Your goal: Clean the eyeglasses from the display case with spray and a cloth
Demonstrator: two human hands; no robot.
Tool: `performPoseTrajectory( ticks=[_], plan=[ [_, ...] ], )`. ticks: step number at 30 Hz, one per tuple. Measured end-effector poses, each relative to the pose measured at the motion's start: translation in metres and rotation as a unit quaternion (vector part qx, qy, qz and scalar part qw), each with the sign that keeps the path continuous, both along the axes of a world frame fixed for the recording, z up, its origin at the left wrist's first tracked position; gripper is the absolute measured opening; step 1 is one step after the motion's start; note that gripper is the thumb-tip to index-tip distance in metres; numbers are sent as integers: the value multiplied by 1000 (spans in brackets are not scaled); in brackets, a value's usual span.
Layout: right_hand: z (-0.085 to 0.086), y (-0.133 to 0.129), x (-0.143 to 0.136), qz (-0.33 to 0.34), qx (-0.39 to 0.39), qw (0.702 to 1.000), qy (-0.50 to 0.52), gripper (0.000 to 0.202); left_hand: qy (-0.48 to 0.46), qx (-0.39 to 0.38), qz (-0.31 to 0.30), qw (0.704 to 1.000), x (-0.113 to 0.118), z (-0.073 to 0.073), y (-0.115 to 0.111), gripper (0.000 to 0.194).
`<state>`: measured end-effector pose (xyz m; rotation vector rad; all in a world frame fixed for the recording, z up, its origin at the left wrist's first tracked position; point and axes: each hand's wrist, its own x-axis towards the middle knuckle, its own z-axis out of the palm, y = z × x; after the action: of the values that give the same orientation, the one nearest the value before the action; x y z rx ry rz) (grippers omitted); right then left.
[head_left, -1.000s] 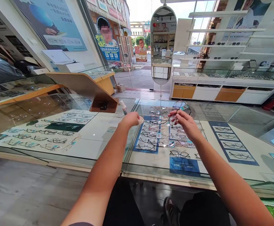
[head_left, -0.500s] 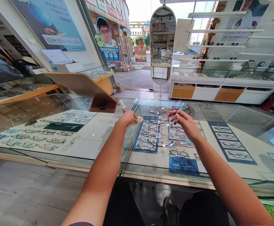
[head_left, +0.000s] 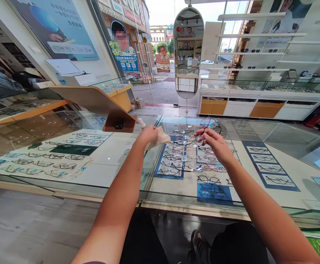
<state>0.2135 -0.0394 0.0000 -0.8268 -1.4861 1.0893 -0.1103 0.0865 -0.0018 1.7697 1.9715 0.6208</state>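
Note:
My left hand [head_left: 149,135] is closed on a pale cloth [head_left: 162,137], which hangs out to the right of the fingers. Just behind that hand a small white bottle [head_left: 141,123] stands on the glass counter. My right hand [head_left: 214,140] grips a pair of eyeglasses [head_left: 199,139] with a thin dark frame, held above the counter; part of the frame is covered by the fingers. Below both hands, several pairs of glasses lie in rows, some on blue display cards [head_left: 169,170].
The glass display counter [head_left: 176,205] runs across in front of me. A brown slanted stand [head_left: 94,101] rises at the left. An oval mirror [head_left: 188,55] stands beyond the counter. White shelves [head_left: 258,54] with sunglasses fill the back right. A person's sleeve [head_left: 0,82] shows far left.
The cloth in my left hand has opened out and spreads farther to the right. My right hand keeps hold of the eyeglasses, nearly in the same place.

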Motion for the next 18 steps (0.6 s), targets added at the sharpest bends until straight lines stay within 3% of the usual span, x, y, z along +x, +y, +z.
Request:
performPoseTrajectory(
  ticks=[5,8,10,12,14,18],
  plan=[
    [-1,1,0,3,0,1000,4,27,-9,-47,-41,998,1,2,-3,27],
    [-2,1,0,2,3,1000,3,27,-29,-18,-35,999,0,3,-4,25],
    [-1,1,0,4,6,1000,-1,27,-111,27,-37,993,2,5,-5,24],
    [0,1,0,6,7,1000,-5,28,-275,58,-51,958,9,8,-7,25],
    [0,0,-1,6,8,1000,-8,28,-448,58,-58,890,19,13,-10,24],
    [1,-1,-2,8,11,1000,-10,28,-619,-6,-74,782,41,21,-23,15]
  ],
)
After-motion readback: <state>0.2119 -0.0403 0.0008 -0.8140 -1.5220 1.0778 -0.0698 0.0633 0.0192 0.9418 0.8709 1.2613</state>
